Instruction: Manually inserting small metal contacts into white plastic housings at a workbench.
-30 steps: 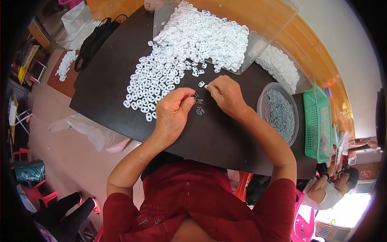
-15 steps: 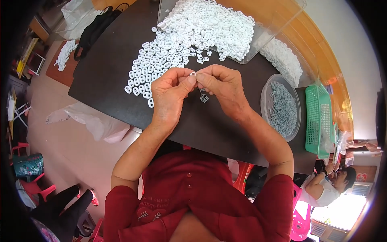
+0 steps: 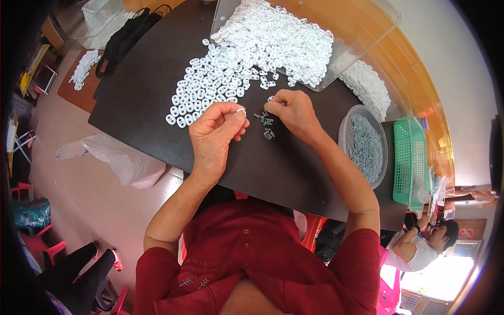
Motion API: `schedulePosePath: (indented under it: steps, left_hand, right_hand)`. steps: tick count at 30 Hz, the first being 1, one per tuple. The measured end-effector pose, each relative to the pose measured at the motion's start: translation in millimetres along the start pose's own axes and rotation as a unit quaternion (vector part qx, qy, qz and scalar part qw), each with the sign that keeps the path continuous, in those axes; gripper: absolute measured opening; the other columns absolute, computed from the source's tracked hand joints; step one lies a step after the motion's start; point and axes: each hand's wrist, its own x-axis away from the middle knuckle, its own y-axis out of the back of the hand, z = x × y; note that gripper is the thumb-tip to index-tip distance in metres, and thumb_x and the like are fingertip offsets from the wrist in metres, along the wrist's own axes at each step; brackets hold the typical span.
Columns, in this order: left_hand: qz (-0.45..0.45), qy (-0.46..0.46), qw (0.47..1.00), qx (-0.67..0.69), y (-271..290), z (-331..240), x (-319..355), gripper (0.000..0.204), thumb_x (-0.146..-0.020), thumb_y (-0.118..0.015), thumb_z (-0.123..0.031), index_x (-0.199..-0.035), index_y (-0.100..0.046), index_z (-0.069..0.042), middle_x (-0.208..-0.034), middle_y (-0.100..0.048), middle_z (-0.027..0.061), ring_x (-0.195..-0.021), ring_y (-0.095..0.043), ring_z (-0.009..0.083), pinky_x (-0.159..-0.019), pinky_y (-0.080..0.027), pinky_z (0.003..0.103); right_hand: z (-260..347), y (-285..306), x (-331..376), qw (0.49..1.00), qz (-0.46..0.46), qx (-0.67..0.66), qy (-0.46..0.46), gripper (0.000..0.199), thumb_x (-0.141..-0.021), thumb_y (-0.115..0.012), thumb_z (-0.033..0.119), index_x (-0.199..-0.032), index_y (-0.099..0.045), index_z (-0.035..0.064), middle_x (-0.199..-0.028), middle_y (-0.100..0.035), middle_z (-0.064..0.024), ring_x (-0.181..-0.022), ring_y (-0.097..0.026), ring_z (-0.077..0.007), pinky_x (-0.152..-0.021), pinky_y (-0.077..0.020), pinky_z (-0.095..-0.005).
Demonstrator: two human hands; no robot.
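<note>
My left hand [image 3: 216, 135] pinches a small white plastic piece [image 3: 241, 111] between thumb and forefinger, above the dark table. To its right, my right hand [image 3: 294, 111] is closed with the fingertips low, beside a little pile of small metal screws [image 3: 268, 132]. Whatever those fingertips hold is too small to make out. Another white piece shows just past them. Beyond my left hand, flat oval white pieces with two holes [image 3: 182, 98] lie in rows on the tabletop.
A clear bin [image 3: 336, 68] full of white pieces lies tipped at the back. On the right are a round tub [image 3: 342, 131] of screws and a green basket [image 3: 397, 168]. A black bag [image 3: 123, 42] rests at the far left edge. Another person [image 3: 420, 247] sits at right.
My hands, together half a second ago, have parted. The left moved slightly left and nearer with the white piece; the right now reaches down by the screws.
</note>
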Motion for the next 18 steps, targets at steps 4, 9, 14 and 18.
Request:
schedulePosePath:
  steps: [4, 9, 14, 18]
  left_hand:
    - [0.001, 0.008, 1.000, 0.005, 2, 6, -1, 0.012, -0.084, -0.062, -0.008, -0.090, -0.062, 0.002, -0.075, -0.063, 0.0072, -0.062, -0.055, 0.0095, -0.057, -0.043, 0.021]
    - [0.003, 0.024, 1.000, 0.008, 4, 7, 0, 0.012, -0.084, -0.063, -0.008, -0.090, -0.062, 0.002, -0.075, -0.063, 0.0075, -0.063, -0.056, 0.0094, -0.057, -0.043, 0.021]
    - [0.007, 0.031, 0.999, 0.006, 5, 7, -1, 0.012, -0.084, -0.063, -0.007, -0.090, -0.062, 0.002, -0.075, -0.063, 0.0074, -0.063, -0.056, 0.0095, -0.058, -0.044, 0.021]
    - [0.013, 0.017, 1.000, -0.008, 4, 8, 0, 0.012, -0.084, -0.063, -0.008, -0.091, -0.062, 0.002, -0.075, -0.063, 0.0072, -0.063, -0.056, 0.0095, -0.058, -0.044, 0.021]
  right_hand:
    - [0, -2, -10, 0.995, 0.015, 0.104, 0.001, 0.023, -0.073, -0.065, 0.022, -0.070, -0.064, -0.0006, -0.068, -0.063, -0.0169, -0.067, -0.062, -0.0319, -0.064, -0.0469, -0.0394]
    - [-8, 3, -14, 0.998, 0.013, 0.063, -0.006, 0.020, -0.074, -0.064, 0.018, -0.072, -0.063, -0.0018, -0.066, -0.062, -0.0143, -0.063, -0.059, -0.0247, -0.061, -0.0454, -0.0357]
    - [-10, 4, -7, 1.000, 0.008, 0.021, 0.008, 0.018, -0.074, -0.065, 0.015, -0.073, -0.062, -0.0028, -0.063, -0.061, -0.0134, -0.057, -0.058, -0.0210, -0.057, -0.0447, -0.0331]
    - [-5, -3, -7, 0.990, -0.002, 0.122, 0.076, 0.014, -0.074, -0.063, 0.012, -0.072, -0.061, -0.0013, -0.067, -0.060, -0.0133, -0.063, -0.059, -0.0241, -0.059, -0.0455, -0.0344]
